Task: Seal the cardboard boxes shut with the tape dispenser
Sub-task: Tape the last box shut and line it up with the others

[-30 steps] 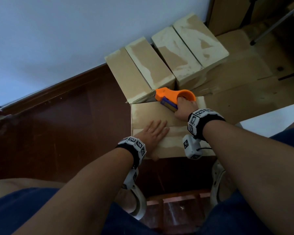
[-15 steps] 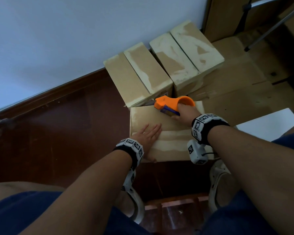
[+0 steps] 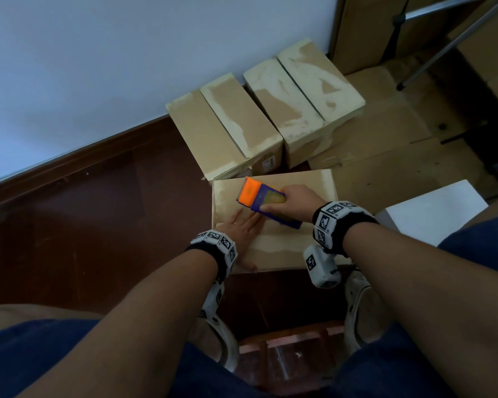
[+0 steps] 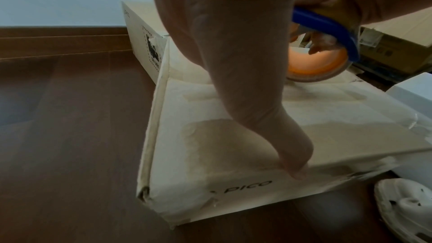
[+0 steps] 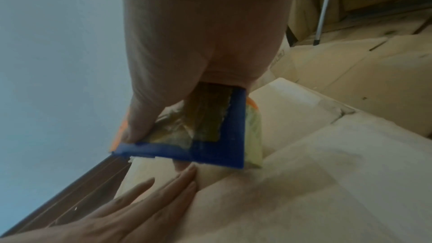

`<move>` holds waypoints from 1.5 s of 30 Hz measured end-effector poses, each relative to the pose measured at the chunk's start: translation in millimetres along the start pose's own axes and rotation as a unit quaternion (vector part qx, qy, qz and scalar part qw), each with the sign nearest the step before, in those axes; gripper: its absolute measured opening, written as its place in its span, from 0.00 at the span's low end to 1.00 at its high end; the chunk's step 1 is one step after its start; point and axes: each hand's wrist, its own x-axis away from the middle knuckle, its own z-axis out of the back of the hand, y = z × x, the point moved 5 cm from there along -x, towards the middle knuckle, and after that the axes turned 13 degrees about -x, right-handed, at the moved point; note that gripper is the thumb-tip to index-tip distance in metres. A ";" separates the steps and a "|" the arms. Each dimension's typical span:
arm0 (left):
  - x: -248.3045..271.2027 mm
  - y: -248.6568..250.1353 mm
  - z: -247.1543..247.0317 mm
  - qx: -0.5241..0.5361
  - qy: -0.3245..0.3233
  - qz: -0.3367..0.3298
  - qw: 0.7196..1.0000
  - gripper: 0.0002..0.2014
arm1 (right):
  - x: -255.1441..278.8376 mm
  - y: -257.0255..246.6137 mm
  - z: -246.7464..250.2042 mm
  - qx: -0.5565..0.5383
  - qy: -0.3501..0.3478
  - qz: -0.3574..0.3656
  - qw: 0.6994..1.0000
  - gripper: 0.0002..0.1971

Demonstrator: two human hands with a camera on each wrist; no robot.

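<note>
Here, from the head view, we press our left hand [image 3: 240, 228] flat, fingers straight, on the near-left part of the cardboard box [image 3: 282, 248] lying on the dark floor [image 3: 98, 225]. Our right hand [image 3: 295, 203] grips the orange and blue tape dispenser [image 3: 263, 201], which sits on the box top just beyond the left fingertips. Two more boxes [image 3: 259, 122] stand against the wall [image 3: 127, 58], farther off.

Next, from the left wrist, the left hand [image 4: 233, 58] lies spread on the box [image 4: 233, 154], its thumb hooked over the near edge; the dispenser [image 4: 322, 47] rests on the lid just beyond and to the right.

Then, from the right wrist, the right hand [image 5: 198, 30] wraps the dispenser [image 5: 210, 136], thumb clamped on its left side; the left fingers [image 5: 163, 191] lie straight, just nearer than its blue edge.
</note>
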 end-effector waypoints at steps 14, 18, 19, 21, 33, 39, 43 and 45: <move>40.5 -74.9 -10.8 0.317 0.135 0.263 0.901 0.26 | 0.5 5.0 -13.4 0.010 -0.013 -0.042 0.999 0.26; 62.1 -75.7 -46.3 0.594 0.115 0.409 0.683 0.20 | 1.5 3.6 -13.5 0.013 -0.012 -0.046 0.999 0.26; 59.4 -69.9 -51.9 0.637 0.104 0.399 0.651 0.17 | 1.6 3.3 -14.2 0.014 -0.011 -0.044 0.999 0.27; 55.8 -64.0 -51.8 0.658 0.107 0.385 0.639 0.10 | 3.1 2.0 -15.0 0.017 -0.007 -0.043 0.999 0.26; 54.4 -66.2 -50.3 0.596 0.107 0.419 0.677 0.10 | 0.5 -25.8 -29.0 0.134 -0.063 0.015 0.989 0.31; 50.2 -69.4 -58.2 0.645 0.091 0.402 0.644 0.10 | -5.5 -36.4 -20.1 0.158 -0.090 0.012 0.983 0.33; 48.9 -67.8 -63.0 0.656 0.095 0.389 0.640 0.12 | -6.6 -41.1 -17.2 0.157 -0.094 -0.001 0.983 0.32; 47.3 -68.9 -60.5 0.624 0.104 0.395 0.666 0.12 | -6.6 -45.2 -18.9 0.144 -0.100 0.003 0.984 0.33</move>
